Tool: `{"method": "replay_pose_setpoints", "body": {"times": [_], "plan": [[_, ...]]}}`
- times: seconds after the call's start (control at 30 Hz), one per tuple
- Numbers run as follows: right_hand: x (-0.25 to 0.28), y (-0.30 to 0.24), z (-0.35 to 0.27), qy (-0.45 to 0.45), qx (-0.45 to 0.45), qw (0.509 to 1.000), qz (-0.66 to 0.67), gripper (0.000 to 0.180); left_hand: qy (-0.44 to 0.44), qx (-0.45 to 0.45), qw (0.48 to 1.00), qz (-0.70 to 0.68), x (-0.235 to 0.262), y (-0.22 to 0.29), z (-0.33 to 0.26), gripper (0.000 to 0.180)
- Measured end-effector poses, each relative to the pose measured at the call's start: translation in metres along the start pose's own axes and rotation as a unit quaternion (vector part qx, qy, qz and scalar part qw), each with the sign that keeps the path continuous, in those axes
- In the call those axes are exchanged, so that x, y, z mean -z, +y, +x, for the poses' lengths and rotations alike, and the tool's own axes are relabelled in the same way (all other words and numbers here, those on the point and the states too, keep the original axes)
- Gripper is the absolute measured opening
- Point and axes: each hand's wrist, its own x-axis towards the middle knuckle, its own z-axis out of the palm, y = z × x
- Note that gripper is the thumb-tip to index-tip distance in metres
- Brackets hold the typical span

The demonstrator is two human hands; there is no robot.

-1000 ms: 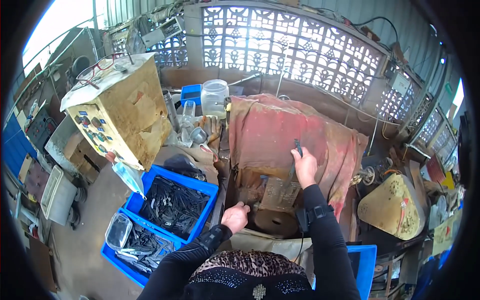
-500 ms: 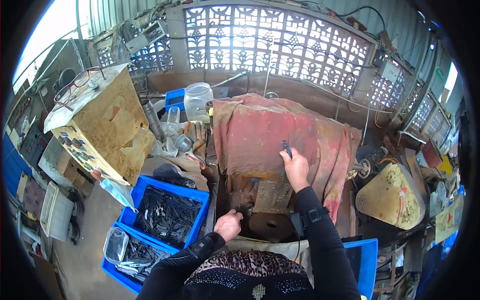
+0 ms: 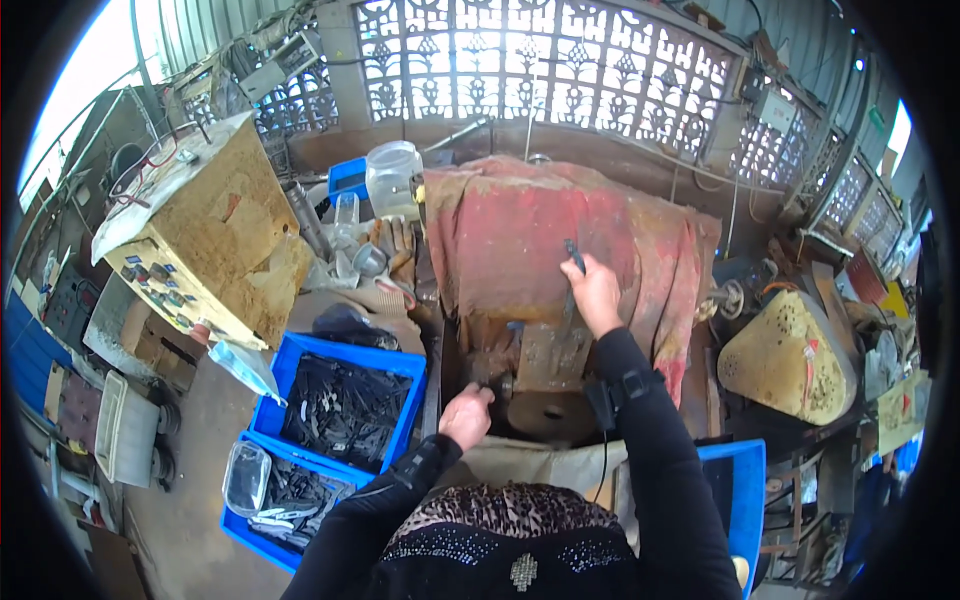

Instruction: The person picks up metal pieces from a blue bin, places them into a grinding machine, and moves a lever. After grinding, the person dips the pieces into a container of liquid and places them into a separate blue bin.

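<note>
My right hand (image 3: 597, 293) is closed round a thin dark metal strip (image 3: 571, 250), which stands up above its fingers in front of the red cloth. That stained red cloth (image 3: 530, 235) drapes over a machine. Below it are a worn metal plate (image 3: 545, 358) and a dark round disc (image 3: 551, 412) with a centre hole. Left of the disc, my left hand (image 3: 466, 416) has its fingers curled together beside a small dark fitting (image 3: 502, 384). Whether it grips anything is hidden.
Blue bins (image 3: 414, 385) of dark strips stand at left, a clear plastic tub (image 3: 246, 478) on the lower one. A control box (image 3: 205, 240) rises behind them. To the right are a yellowish triangular cover (image 3: 785, 358) and another blue bin (image 3: 748, 500). A cable hangs by my right wrist.
The whole view has shifted slightly. My right hand still holds the dark strip, now a little more tilted, and my left hand remains curled near the machine.
</note>
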Motion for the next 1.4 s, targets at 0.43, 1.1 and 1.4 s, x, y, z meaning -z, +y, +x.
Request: {"method": "replay_pose_setpoints", "body": {"times": [0.43, 1.1, 1.4], "plan": [[0.081, -0.01, -0.118, -0.154, -0.051, 0.964, 0.21, 0.012, 0.087, 0.025, 0.989, -0.114, 0.006, -0.003, 0.033, 0.037], [0.115, 0.029, -0.314, -0.246, -0.043, 0.956, 0.155, 0.024, -0.211, -0.232, 0.932, 0.18, -0.111, -0.075, 0.075, 0.012], [0.123, 0.101, -0.261, -0.181, -0.323, 0.765, 0.526, 0.03, -0.123, -0.159, 0.979, 0.042, -0.063, -0.012, 0.054, 0.016]]}}
